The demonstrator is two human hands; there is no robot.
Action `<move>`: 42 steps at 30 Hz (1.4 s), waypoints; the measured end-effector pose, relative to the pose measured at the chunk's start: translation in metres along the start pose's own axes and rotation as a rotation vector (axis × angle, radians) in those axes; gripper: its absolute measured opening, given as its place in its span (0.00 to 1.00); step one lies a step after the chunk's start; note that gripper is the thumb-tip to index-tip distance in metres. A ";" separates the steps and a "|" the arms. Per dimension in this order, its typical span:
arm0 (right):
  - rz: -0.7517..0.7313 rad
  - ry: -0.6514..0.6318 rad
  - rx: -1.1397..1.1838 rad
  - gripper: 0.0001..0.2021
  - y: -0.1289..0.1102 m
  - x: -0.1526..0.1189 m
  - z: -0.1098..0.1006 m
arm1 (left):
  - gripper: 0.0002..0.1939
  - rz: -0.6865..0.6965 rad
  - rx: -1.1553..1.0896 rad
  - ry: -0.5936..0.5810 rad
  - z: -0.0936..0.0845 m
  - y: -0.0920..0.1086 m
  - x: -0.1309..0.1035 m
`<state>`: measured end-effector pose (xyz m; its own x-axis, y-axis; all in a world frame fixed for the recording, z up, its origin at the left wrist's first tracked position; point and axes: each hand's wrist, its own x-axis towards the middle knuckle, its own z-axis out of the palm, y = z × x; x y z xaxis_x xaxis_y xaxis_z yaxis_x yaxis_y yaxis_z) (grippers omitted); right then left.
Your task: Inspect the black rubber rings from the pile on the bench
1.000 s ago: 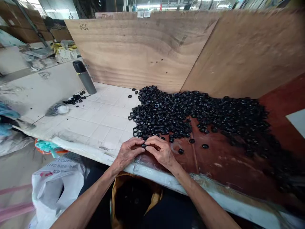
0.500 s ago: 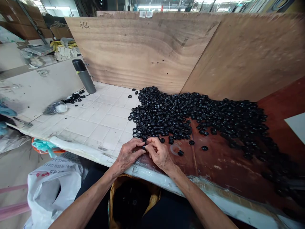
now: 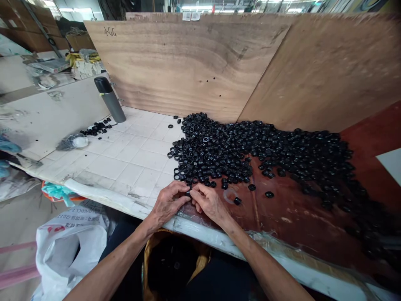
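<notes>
Behind your counter (image 3: 112, 167) stands a wooden panel (image 3: 178, 62), and along its foot spreads a broad pile of black rings (image 3: 216, 146), partly on white tile and partly on a reddish-brown surface. Near the front edge, your left hand (image 3: 169, 200) holds a small black piece (image 3: 188, 193) in a narrow grip between thumb and fingers. Your right hand (image 3: 208, 201) meets it from the other side, its grip nearly closed, thumb and forefinger at the same piece; whether they pinch it too, you cannot tell from here. Loose black pieces lie to the right of your hands, just off the pile. Over on the left, a grey bottle (image 3: 113, 104) with a black cap stands near a little cluster of black parts (image 3: 97, 128) and a clear plastic bag (image 3: 70, 142). Below the edge sits an open yellowish sack (image 3: 149, 259).
</notes>
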<state>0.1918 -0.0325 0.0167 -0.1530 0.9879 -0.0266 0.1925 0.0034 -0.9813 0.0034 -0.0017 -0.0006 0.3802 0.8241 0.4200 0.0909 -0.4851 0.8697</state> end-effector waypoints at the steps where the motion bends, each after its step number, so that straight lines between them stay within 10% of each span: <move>1: -0.018 0.005 0.009 0.09 0.000 0.000 -0.001 | 0.11 -0.036 -0.050 0.010 0.000 0.000 0.000; 10: -0.308 0.127 -0.131 0.06 -0.001 0.000 -0.003 | 0.14 -0.279 -0.349 0.025 0.000 0.002 0.000; 17: -0.203 0.099 -0.243 0.14 0.007 0.000 0.003 | 0.10 -0.060 -0.141 0.016 0.000 0.000 -0.002; 42: -0.346 0.224 -0.446 0.19 0.019 0.004 0.005 | 0.07 -0.054 -0.017 -0.106 0.002 0.007 0.002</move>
<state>0.1902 -0.0296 -0.0032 -0.0804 0.9262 0.3683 0.5628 0.3471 -0.7502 0.0071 -0.0043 0.0061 0.4703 0.8128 0.3438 0.0987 -0.4356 0.8947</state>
